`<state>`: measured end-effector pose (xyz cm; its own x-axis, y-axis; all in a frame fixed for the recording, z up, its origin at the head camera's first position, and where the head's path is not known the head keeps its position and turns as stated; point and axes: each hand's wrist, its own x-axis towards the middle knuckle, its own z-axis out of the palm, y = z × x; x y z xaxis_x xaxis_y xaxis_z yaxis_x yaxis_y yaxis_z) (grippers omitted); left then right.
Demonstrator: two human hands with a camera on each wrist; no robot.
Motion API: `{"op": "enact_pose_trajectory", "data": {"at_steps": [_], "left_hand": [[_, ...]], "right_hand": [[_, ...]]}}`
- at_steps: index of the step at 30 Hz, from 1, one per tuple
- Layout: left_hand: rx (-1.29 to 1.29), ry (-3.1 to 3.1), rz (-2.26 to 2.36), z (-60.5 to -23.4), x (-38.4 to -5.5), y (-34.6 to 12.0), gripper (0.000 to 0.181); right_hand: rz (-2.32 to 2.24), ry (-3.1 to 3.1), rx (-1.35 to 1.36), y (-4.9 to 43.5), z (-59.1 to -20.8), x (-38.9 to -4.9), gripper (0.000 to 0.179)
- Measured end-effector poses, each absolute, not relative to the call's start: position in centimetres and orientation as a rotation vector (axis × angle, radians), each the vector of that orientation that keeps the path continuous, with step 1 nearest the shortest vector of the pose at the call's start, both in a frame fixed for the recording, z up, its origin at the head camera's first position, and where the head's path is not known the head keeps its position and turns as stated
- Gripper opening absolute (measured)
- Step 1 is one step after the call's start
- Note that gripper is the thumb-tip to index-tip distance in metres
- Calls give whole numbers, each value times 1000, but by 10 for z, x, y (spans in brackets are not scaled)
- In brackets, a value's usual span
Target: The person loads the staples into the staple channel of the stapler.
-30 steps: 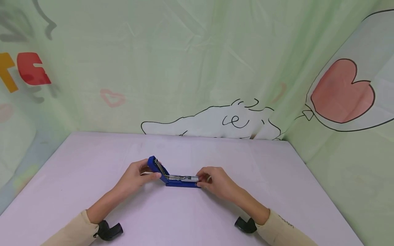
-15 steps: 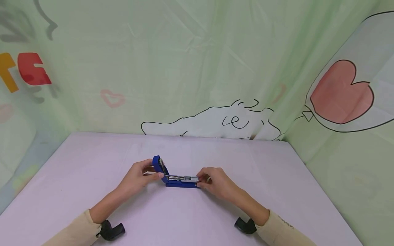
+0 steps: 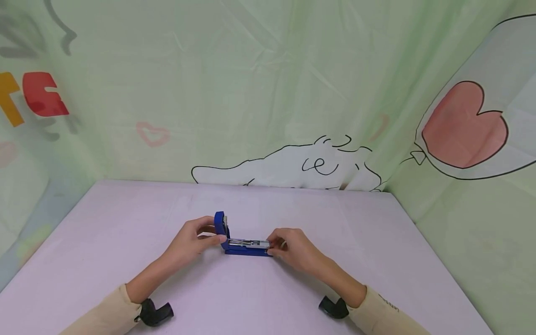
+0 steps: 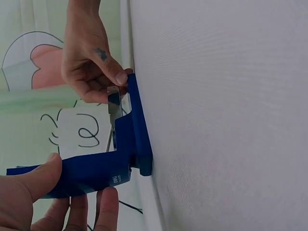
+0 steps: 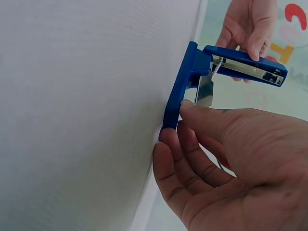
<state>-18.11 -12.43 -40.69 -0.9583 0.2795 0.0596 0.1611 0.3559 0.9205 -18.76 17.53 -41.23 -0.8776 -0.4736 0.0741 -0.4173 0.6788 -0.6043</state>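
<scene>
A blue stapler (image 3: 247, 251) lies on the table in the head view, its top arm (image 3: 219, 224) swung up to about a right angle from the base. My left hand (image 3: 190, 239) holds that raised arm between thumb and fingers, as the left wrist view also shows. At the base's right end, my right hand (image 3: 295, 248) pinches the base between thumb and fingers. The metal staple magazine (image 3: 251, 243) stays down along the base and is exposed. In the right wrist view a thin metal rod (image 5: 216, 70) runs from the magazine towards the raised arm's hinge end.
The table (image 3: 259, 298) has a pale lilac cover. Behind it hangs a green printed curtain (image 3: 251, 93), and more curtain closes in both sides. Black wrist mounts (image 3: 156, 313) are strapped at the sleeves.
My left hand has moved slightly right, swinging the stapler's top arm from leaning left to nearly upright. The right hand and the base have stayed in place.
</scene>
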Motion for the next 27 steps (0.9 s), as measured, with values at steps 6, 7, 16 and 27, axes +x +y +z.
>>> {"op": "enact_pose_trajectory", "data": {"at_steps": [6,7,16,27], "left_hand": [[402,2489,1678,-407,-182,-123,37],[397,2486,1678,-407,-182,-123,37],[391,2481,1674,-406,-182,-120,37],[423,2463,1693,-406,-182,-117,37]], "right_hand": [[-965,2795,-742,175,-412,-188,15],[-964,2794,-742,175,-412,-187,15],[-974,2790,-756,176,-412,-187,15],[-966,2796,-747,175,-412,-186,15]]}}
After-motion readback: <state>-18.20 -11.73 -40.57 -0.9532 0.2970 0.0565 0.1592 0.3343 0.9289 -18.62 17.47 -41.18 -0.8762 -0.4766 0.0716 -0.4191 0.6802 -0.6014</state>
